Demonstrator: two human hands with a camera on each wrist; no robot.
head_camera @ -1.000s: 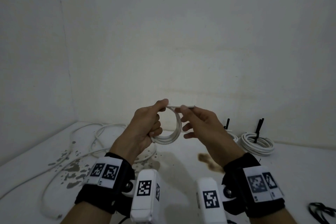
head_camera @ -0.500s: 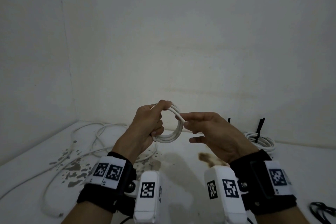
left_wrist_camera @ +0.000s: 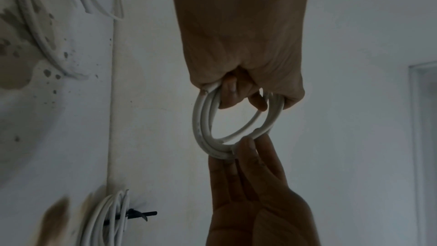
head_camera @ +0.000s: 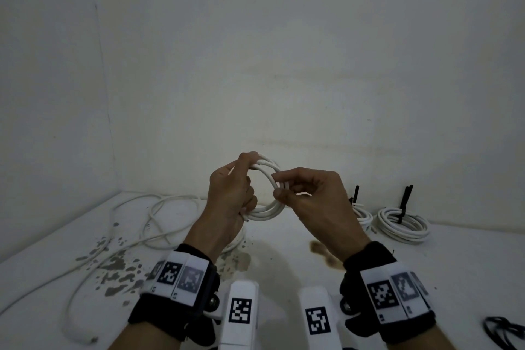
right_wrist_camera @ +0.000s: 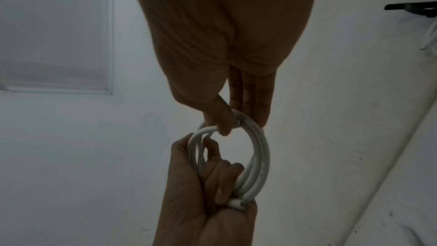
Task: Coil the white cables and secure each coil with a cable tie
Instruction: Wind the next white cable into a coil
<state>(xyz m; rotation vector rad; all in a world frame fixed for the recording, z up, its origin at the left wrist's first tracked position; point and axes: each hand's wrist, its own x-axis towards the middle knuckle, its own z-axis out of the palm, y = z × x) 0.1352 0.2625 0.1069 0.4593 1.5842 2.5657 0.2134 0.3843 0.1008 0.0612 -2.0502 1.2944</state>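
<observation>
White cable coil [head_camera: 267, 202] held in the air above the table [head_camera: 284, 264]: left hand [head_camera: 230, 193] curled round its left side, right hand [head_camera: 309, 196] pinching the right side, thumb against fingers. Two tied coils [head_camera: 403, 224] far right.

From twelve o'clock the left hand [left_wrist_camera: 241, 44] reaches down, fingers curled through a small round coil of white plastic cable [left_wrist_camera: 205, 130] at centre. The right hand [left_wrist_camera: 257, 203] rises from six o'clock, pinching the coil's lower edge. At seven o'clock lies another white cable coil [left_wrist_camera: 108, 218] bound by a black cable tie [left_wrist_camera: 139, 215].
</observation>
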